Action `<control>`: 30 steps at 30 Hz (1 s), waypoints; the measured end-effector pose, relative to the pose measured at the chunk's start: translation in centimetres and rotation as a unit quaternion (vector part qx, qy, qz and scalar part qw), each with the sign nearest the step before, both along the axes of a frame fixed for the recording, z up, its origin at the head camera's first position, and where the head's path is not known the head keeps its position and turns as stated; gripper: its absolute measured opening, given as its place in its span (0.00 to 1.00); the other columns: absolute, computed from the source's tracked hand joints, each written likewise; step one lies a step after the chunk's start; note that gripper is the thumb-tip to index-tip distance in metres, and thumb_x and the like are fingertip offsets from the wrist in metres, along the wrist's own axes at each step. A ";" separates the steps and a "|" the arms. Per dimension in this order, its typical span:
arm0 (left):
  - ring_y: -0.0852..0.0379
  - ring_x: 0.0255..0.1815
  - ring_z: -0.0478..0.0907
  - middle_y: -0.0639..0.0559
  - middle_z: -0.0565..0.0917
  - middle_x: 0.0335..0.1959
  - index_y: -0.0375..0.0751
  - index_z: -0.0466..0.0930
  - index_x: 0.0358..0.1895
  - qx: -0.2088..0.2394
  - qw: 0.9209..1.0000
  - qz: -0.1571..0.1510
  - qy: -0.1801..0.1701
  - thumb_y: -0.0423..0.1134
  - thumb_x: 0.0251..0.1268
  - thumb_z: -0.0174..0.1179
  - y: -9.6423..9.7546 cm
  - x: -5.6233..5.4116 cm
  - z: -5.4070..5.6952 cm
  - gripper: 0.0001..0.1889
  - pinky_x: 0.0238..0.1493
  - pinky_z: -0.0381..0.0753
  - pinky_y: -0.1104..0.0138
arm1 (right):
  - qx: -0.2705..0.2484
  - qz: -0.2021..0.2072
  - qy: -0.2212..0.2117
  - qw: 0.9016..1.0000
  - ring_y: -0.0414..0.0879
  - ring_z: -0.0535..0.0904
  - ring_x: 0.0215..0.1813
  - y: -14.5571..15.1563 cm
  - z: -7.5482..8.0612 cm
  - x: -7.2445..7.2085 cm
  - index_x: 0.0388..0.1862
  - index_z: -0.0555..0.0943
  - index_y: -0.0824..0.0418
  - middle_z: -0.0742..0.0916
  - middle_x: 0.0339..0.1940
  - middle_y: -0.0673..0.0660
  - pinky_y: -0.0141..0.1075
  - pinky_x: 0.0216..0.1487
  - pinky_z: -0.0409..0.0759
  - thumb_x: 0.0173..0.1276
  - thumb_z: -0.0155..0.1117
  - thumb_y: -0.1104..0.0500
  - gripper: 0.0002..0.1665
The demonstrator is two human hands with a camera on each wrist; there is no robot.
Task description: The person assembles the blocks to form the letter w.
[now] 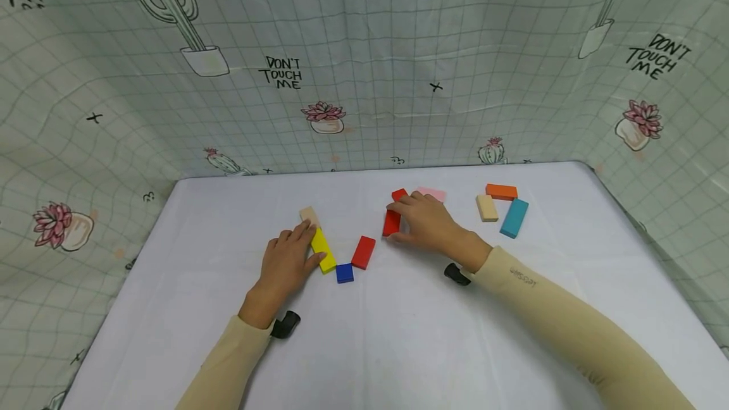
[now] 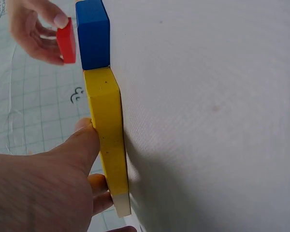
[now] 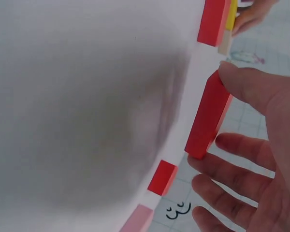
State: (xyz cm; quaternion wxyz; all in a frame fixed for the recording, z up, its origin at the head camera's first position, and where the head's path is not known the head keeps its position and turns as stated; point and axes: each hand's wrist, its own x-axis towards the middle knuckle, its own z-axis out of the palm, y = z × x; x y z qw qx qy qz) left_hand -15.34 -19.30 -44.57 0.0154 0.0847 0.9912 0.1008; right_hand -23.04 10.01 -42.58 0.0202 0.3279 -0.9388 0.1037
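Observation:
My left hand [image 1: 287, 258] rests on a long yellow block [image 1: 323, 250], thumb and fingertips touching it, with a beige block [image 1: 309, 215] at its far end. In the left wrist view, a blue block [image 2: 93, 34] adjoins the yellow one. Beside the blue block lies a red block [image 1: 363, 252]. My right hand [image 1: 427, 223] pinches another red block [image 3: 208, 116] between thumb and fingers, seemingly a little off the table. Beyond that hand are a small red block [image 3: 162, 177] and a pink block [image 3: 137, 217], partly hidden by it in the head view.
At the right of the white table [image 1: 398, 334] lie an orange block [image 1: 502, 192], a cream block [image 1: 486, 208] and a teal block [image 1: 514, 218] close together. A patterned curtain [image 1: 370, 49] hangs behind and along the sides.

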 end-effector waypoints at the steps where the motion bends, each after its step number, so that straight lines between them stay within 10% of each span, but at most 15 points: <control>1: 0.35 0.74 0.69 0.39 0.67 0.81 0.35 0.70 0.78 0.000 1.000 0.000 0.000 0.50 0.77 0.64 0.0 0.0 0.0 0.34 0.73 0.70 0.41 | 0.003 -0.003 0.001 1.000 0.56 0.80 0.56 -0.2 -0.2 -0.1 0.65 0.84 0.62 0.88 0.58 0.60 0.48 0.55 0.82 0.65 0.80 0.46 0.34; 30: 0.36 0.73 0.71 0.39 0.68 0.80 0.36 0.72 0.77 -0.002 1.000 -0.001 0.014 0.50 0.76 0.65 0.0 0.1 -0.1 0.34 0.71 0.72 0.42 | 0.017 0.001 0.002 1.000 0.58 0.80 0.62 -1.2 -1.4 0.2 0.65 0.83 0.62 0.87 0.58 0.62 0.53 0.64 0.81 0.67 0.79 0.51 0.31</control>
